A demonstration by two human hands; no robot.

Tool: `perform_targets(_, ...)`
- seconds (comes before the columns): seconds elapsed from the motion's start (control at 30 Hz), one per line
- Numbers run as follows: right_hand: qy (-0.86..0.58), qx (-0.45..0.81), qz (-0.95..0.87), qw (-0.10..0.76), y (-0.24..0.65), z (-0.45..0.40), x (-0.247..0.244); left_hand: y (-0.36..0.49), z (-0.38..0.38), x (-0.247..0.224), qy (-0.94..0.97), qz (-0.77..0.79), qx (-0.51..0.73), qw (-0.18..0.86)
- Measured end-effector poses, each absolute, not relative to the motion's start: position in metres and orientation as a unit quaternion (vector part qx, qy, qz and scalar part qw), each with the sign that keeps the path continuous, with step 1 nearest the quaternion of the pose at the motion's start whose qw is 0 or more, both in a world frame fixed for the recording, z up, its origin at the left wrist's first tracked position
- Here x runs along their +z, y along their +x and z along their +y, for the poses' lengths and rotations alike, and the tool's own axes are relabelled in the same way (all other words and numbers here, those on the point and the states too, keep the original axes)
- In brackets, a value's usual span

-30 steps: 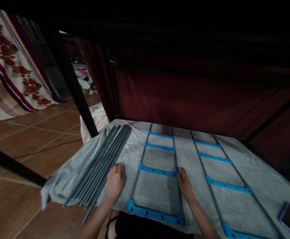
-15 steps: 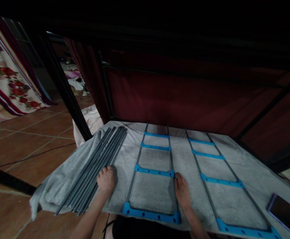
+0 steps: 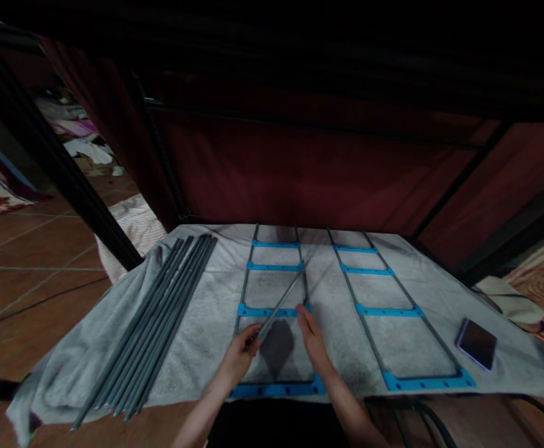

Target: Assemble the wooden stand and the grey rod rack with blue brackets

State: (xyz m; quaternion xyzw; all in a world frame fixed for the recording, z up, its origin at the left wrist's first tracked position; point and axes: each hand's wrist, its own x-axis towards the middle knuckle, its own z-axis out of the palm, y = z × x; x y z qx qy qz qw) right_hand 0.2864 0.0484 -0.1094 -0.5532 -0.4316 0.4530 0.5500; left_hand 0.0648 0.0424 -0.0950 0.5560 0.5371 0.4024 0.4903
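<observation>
My left hand (image 3: pixel 241 356) is closed around the near end of a thin grey tube (image 3: pixel 282 300). The tube slants up and away over a ladder-like frame (image 3: pixel 276 312) of grey tubes with blue crosspieces. My right hand (image 3: pixel 313 338) holds nothing, its fingers stretched out beside the right end of a blue crosspiece; whether it touches the frame I cannot tell. A second, similar frame (image 3: pixel 388 311) lies to the right. On the left lies a bundle of several loose grey tubes (image 3: pixel 153 326), side by side.
A grey cloth (image 3: pixel 211 348) covers the surface under everything. A phone (image 3: pixel 477 343) lies at the right. Dark posts (image 3: pixel 66 168) and a dark red curtain (image 3: pixel 300 180) enclose the left and back; tiled floor (image 3: pixel 33 249) shows at left.
My left hand has left the bundle with one tube and moved right, over the nearer frame. My right hand stays by that frame's right side. The view has turned to the right.
</observation>
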Motion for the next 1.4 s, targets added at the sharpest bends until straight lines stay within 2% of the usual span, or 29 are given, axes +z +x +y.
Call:
perform_targets(0.1, -0.453, 0.626, -0.337, 0.538, 0.265, 0.037, -0.090, 0.090, 0.031, -0.090, 0.611, 0.507, 0.355, 0.494)
perform_targets(0.2, -0.422, 0.671, -0.305, 0.528, 0.266, 0.032, -0.083, 0.083, 0.035, -0.088, 0.634, 0.510, 0.335, 0.474)
perform_targets(0.33, -0.459, 0.632, -0.290, 0.553, 0.294, 0.037, -0.074, 0.043, 0.060, -0.098, 0.620, 0.638, 0.334, 0.311)
perform_targets(0.43, -0.471, 0.588, -0.248, 0.609, 0.319, 0.044, -0.064, 0.020, 0.075, -0.111, 0.629, 0.708, 0.237, 0.217)
perform_targets(0.53, -0.467, 0.546, -0.211, 0.663, 0.340, 0.050, -0.060, 0.019, 0.080, -0.119, 0.664, 0.712, 0.139, 0.184)
perform_targets(0.7, -0.464, 0.472, -0.198, 0.723, 0.371, 0.055, -0.055, 0.035, 0.076, -0.111, 0.670, 0.721, 0.076, 0.156)
perform_targets(1.0, -0.474, 0.334, -0.263, 0.771, 0.422, 0.070, -0.008, -0.008, 0.051, -0.111, 0.636, 0.750, 0.092, 0.154)
perform_targets(1.4, -0.417, 0.282, -0.325, 0.801, 0.395, 0.128, 0.015, -0.025, -0.001, -0.128, 0.639, 0.738, 0.113, 0.185)
